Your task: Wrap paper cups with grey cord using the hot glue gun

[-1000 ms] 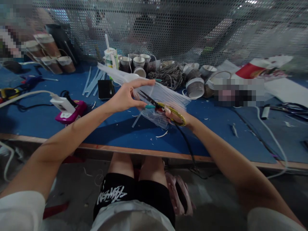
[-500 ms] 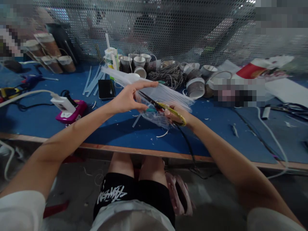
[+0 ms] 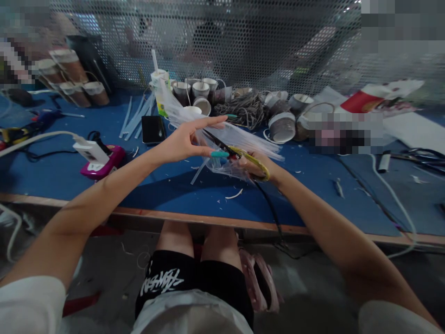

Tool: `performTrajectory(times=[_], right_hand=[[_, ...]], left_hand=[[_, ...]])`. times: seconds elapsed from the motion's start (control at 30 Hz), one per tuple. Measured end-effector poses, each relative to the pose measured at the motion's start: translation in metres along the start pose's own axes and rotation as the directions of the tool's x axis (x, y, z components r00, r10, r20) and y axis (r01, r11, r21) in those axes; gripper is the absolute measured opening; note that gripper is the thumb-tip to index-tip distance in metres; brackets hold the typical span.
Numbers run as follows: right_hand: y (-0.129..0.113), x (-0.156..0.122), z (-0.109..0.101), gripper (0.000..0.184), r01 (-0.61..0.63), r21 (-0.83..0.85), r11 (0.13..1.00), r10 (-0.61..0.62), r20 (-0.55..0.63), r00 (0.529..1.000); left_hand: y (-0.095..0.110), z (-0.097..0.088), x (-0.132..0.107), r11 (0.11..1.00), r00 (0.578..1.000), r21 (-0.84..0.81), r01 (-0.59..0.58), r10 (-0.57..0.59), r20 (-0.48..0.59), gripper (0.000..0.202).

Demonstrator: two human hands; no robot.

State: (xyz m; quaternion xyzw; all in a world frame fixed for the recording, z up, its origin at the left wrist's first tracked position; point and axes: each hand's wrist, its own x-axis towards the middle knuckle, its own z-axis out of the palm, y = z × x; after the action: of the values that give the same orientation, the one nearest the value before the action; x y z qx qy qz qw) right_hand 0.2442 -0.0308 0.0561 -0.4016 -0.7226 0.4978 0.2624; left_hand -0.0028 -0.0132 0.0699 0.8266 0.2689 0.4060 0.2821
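My left hand (image 3: 186,141) pinches a clear plastic bag of long white strips (image 3: 243,137) between thumb and fingers, above the blue table (image 3: 174,185). My right hand (image 3: 259,166) grips yellow-handled scissors (image 3: 236,152), whose dark blades point left into the bag beside my left thumb. The bag's far end fans up and left toward a white paper cup (image 3: 158,79). Both hands are held close together over the table's front middle.
A black phone (image 3: 153,129), loose white strips (image 3: 134,118), a magenta device with a white plug (image 3: 99,157), taped rolls (image 3: 281,126), a grey cord tangle (image 3: 243,109) and cables lie on the table. A mesh screen (image 3: 222,41) closes the back. My knees sit under the wooden front edge (image 3: 194,218).
The bag's far end has swung upward and left. The scissors and both hands have shifted slightly, staying at the bag.
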Motion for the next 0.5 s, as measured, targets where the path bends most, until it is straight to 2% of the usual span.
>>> performTrajectory(times=[0.17, 0.33, 0.5], right_hand=[[0.0057, 0.0005, -0.0046, 0.058, 0.019, 0.029, 0.999, -0.018, -0.028, 0.999], [0.0053, 0.0034, -0.0037, 0.053, 0.016, -0.011, 1.0, -0.016, -0.064, 0.998], [0.0033, 0.0022, -0.005, 0.038, -0.047, -0.088, 0.995, 0.039, -0.088, 0.995]], left_hand=[[-0.0029, -0.0078, 0.0008, 0.992, 0.992, 0.125, -0.035, 0.049, -0.115, 0.07], [-0.0077, -0.0037, 0.0024, 0.999, 0.971, 0.022, 0.038, -0.032, -0.237, 0.056], [-0.0021, -0.002, 0.0019, 0.993, 0.958, -0.055, 0.104, -0.115, -0.264, 0.046]])
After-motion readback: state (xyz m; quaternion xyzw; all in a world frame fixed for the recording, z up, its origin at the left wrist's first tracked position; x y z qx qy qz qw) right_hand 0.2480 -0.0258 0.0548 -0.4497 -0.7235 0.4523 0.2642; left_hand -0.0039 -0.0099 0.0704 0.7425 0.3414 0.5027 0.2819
